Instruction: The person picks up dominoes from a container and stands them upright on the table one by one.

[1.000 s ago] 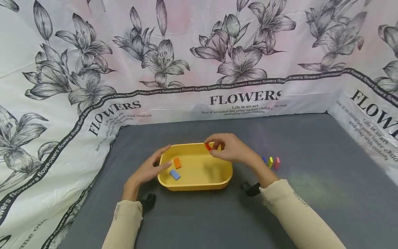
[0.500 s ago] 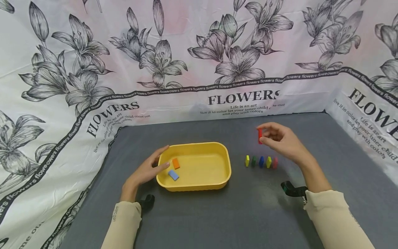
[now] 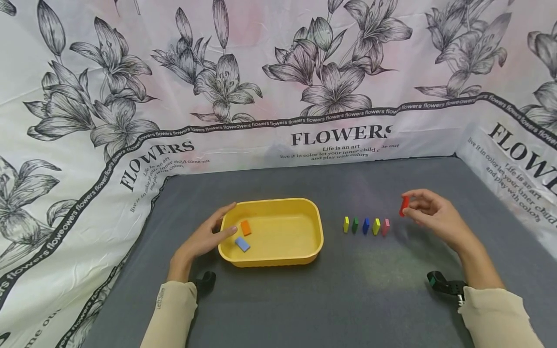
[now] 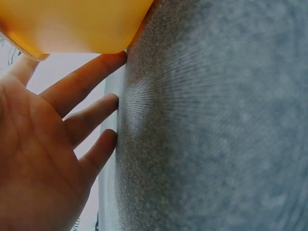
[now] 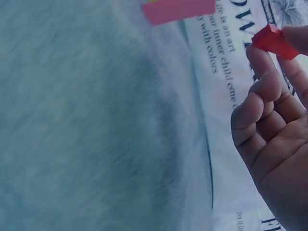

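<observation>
In the head view my right hand (image 3: 437, 215) pinches a red domino block (image 3: 404, 206) between thumb and fingers, held upright just right of a row of blocks. The right wrist view shows the red block (image 5: 274, 41) at the fingertips, with the other fingers curled below. My left hand (image 3: 204, 237) holds the left end of a yellow plastic box (image 3: 278, 261): the thumb lies over the rim, the fingers outside. In the left wrist view these fingers (image 4: 82, 84) are straight and spread beside the box wall. Inside lie an orange block (image 3: 245, 228) and a light blue block (image 3: 242, 244).
Upright in a spaced row right of the box stand a yellow block (image 3: 346, 224), a green block (image 3: 355, 225), a blue block (image 3: 366, 226), another yellow block (image 3: 376, 226) and a pink block (image 3: 385, 227). Flower-printed cloth (image 3: 243, 145) borders the grey table (image 3: 304, 304).
My right hand has carried the red block from over the box, past the row, to its right end, and lowered it. The left hand has stayed at the box.
</observation>
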A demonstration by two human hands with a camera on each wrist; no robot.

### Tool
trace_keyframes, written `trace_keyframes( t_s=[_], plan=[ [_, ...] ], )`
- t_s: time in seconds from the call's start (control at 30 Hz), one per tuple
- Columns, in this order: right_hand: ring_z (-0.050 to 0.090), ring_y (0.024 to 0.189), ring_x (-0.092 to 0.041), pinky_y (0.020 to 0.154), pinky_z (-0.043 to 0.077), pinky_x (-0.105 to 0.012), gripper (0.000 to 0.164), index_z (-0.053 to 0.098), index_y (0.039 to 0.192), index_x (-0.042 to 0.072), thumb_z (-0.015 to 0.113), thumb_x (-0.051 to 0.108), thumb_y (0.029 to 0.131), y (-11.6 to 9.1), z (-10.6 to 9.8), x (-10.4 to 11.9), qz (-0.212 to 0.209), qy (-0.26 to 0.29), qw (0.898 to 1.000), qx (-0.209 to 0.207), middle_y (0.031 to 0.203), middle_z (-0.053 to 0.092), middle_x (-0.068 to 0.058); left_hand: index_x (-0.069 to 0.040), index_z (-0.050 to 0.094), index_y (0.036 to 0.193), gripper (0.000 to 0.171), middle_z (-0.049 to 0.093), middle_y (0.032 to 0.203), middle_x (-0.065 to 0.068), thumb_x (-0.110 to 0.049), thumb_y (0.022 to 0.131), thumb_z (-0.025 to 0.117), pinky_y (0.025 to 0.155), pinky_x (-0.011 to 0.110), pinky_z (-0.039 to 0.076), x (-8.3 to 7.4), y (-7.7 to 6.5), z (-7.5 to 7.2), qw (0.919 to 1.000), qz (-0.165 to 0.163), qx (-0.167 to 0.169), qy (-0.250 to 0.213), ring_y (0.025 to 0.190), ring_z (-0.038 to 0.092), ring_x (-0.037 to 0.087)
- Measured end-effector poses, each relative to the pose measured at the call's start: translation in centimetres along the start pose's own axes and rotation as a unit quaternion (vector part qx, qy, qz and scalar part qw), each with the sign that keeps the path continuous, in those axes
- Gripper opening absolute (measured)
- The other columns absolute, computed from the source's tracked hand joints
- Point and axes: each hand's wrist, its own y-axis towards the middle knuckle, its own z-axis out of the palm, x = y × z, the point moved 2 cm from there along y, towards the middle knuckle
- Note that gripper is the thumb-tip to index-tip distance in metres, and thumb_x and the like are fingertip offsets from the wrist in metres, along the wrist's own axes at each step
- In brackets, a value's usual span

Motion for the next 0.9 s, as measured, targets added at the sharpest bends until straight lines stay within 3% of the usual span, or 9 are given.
trace_keyframes(
  t_s=[0.13,0.3,0.43,0.67,0.9],
  plan=[
    [0.065,0.075,-0.012,0.060,0.051,-0.029,0.031,0.060,0.126,0.021,0.067,0.010,0.098,-0.4,0.2,-1.0,-0.001,-0.008,1.000,0.009,0.096,0.071,0.016,-0.043,0.028,0.159,0.070,0.028,0.169,0.001,-0.046,0.098,0.063,0.118,0.069,0.028,0.0,-0.1,0.1,1.0000,-0.004,0.001,-0.001,0.147,0.039,0.040],
    [0.069,0.078,-0.012,0.060,0.052,-0.030,0.031,0.059,0.128,0.011,0.067,0.010,0.098,-0.6,0.6,-1.6,-0.008,-0.022,0.999,0.022,0.098,0.070,0.016,-0.044,0.028,0.158,0.070,0.028,0.168,0.001,-0.047,0.098,0.063,0.118,0.069,0.028,0.1,0.0,0.1,0.9999,-0.013,-0.001,-0.001,0.147,0.039,0.040],
    [0.066,0.072,-0.017,0.059,0.051,-0.031,0.032,0.059,0.127,0.007,0.069,0.009,0.097,-0.7,0.9,-1.9,0.000,-0.020,0.999,0.039,0.099,0.069,0.015,-0.045,0.028,0.158,0.069,0.028,0.169,0.001,-0.047,0.098,0.063,0.118,0.069,0.027,0.1,0.0,0.0,0.9999,-0.014,-0.001,0.000,0.148,0.038,0.040],
    [0.060,0.065,-0.021,0.056,0.051,-0.032,0.033,0.057,0.125,0.003,0.071,0.010,0.095,-0.8,1.4,-2.4,0.013,-0.010,0.997,0.074,0.102,0.069,0.005,-0.044,0.028,0.158,0.070,0.027,0.169,0.000,-0.047,0.098,0.063,0.119,0.067,0.029,0.1,0.1,0.0,0.9999,-0.015,-0.001,-0.003,0.148,0.039,0.038],
    [0.059,0.065,-0.020,0.057,0.050,-0.031,0.034,0.059,0.124,0.004,0.072,0.014,0.095,-0.8,1.6,-2.4,0.022,-0.043,0.996,0.078,0.107,0.067,-0.005,-0.044,0.028,0.158,0.069,0.028,0.169,0.001,-0.046,0.099,0.062,0.118,0.069,0.027,0.1,0.2,0.0,0.9999,-0.013,0.000,0.000,0.148,0.039,0.039]
  ],
)
